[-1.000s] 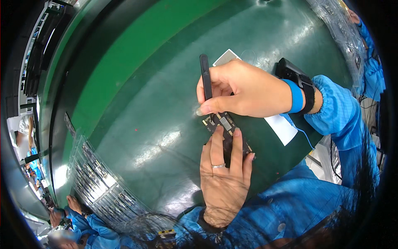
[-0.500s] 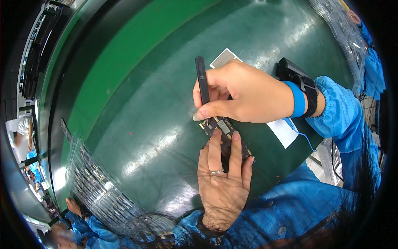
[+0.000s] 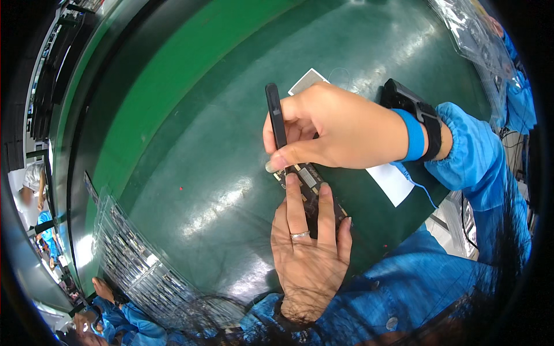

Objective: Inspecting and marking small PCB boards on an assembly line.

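A dark circuit board (image 3: 311, 179) with gold pads and a silver rectangle lies at a slant on the green table. My left hand (image 3: 309, 248), a ring on one finger, holds it down from the near side. Two fingers stretch over its face, and the thumb is at its right edge. My right hand (image 3: 323, 127) pinches a slim black tool (image 3: 275, 115) and holds it steeply over the board's far end. The tool's tip is hidden behind my right thumb and fingers. A blue band (image 3: 412, 135) and a black strap circle my right wrist.
A clear tray of several boards (image 3: 138, 254) stands at the left. White paper (image 3: 391, 184) and a blue cord (image 3: 424, 193) lie right. Beyond my right hand are a grey-white card (image 3: 309, 79) and black device (image 3: 398, 92). Clear plastic trays (image 3: 470, 40) sit far right; co-workers flank the table.
Both hands, the board and the black tool have shifted slightly left in the picture. The tool stands a little lower. Both hands keep their hold.
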`<state>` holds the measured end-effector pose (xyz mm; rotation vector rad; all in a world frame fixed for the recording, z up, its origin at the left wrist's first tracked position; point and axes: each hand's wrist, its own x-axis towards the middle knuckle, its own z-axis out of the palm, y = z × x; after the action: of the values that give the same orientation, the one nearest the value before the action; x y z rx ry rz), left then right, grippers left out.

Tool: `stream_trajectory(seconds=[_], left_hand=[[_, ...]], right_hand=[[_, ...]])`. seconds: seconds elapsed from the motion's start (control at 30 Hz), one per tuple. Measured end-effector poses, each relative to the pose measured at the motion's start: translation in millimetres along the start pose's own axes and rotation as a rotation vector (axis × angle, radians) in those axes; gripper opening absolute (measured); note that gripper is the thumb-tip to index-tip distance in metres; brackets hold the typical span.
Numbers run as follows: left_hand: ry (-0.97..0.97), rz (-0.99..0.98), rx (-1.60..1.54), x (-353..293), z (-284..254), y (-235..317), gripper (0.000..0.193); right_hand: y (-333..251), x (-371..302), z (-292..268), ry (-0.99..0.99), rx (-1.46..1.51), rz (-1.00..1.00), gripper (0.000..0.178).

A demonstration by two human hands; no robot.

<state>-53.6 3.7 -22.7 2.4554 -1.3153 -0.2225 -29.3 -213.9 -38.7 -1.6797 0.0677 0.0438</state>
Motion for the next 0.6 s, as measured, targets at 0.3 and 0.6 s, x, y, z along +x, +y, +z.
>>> stream_trajectory(seconds=[0.3, 0.6], left_hand=[[-0.036, -0.005, 0.038, 0.0, -3.3, 5.9, 0.063], [-0.100, 0.100, 0.112, 27.6, 2.9, 29.2, 0.064]], right_hand=[[-33.8, -13.1, -37.0, -0.024, -0.119, -0.191, 0.013], [-0.2, -61.6, -75.3, -0.039, -0.146, 0.052, 0.022]])
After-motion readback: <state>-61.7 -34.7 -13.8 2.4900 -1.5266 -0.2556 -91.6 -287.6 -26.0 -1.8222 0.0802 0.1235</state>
